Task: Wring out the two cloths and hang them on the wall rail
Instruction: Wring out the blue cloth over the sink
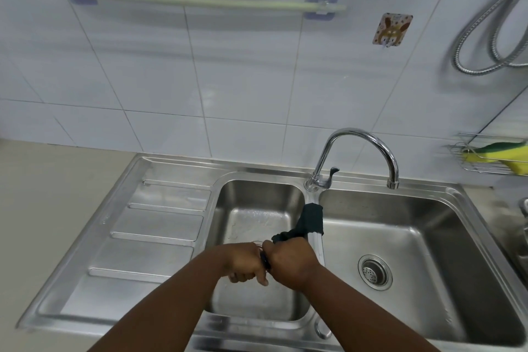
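Observation:
Both my hands grip one dark cloth (310, 221) over the small left basin of the steel sink (174, 168). My left hand (245, 261) and my right hand (291, 261) are fisted side by side around its twisted middle. The cloth's free end sticks up and to the right past my right hand, over the divider between the basins. A pale green wall rail (200, 2) runs across the tiled wall above, with nothing hanging on it. I see only one cloth.
A curved chrome tap (368, 140) stands behind the divider, its spout over the right basin with the drain (375, 271). A wire rack with a yellow-green sponge (497, 153) is at the right wall. A shower hose (485, 37) loops at upper right. The ribbed drainboard lies left.

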Demonstrator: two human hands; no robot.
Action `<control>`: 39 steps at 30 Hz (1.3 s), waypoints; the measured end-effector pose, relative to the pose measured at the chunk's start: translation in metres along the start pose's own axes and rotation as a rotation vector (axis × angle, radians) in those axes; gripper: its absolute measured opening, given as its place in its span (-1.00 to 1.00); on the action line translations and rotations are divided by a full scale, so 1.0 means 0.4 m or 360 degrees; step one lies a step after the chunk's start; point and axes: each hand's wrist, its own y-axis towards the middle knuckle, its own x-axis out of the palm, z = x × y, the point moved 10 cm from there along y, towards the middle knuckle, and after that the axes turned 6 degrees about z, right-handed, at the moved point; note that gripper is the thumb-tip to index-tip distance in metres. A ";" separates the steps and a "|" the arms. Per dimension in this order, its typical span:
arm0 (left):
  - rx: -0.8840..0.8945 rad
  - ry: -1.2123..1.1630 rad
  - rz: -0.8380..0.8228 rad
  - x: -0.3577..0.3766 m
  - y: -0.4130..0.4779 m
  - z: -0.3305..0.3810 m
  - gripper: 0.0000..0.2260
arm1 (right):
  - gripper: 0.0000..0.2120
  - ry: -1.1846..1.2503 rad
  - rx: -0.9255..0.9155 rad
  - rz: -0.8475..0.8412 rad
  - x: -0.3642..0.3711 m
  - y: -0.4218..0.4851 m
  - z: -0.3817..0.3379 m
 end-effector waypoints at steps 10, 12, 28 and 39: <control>0.0242 0.0492 0.0435 -0.019 0.005 0.014 -0.76 | -0.67 0.0287 0.0092 -0.0060 0.007 -0.003 0.000; 0.0319 0.0583 0.0684 -0.029 0.009 0.022 -0.65 | -0.68 0.0336 0.0242 -0.0217 0.029 -0.009 0.022; 0.1122 0.1558 0.1440 -0.040 -0.083 0.112 -0.80 | -0.78 0.2274 0.1216 -0.1285 0.107 -0.122 -0.040; 0.0379 0.1350 0.0783 -0.020 -0.022 0.063 -0.88 | -0.77 0.0457 0.0454 -0.0403 0.053 -0.033 -0.009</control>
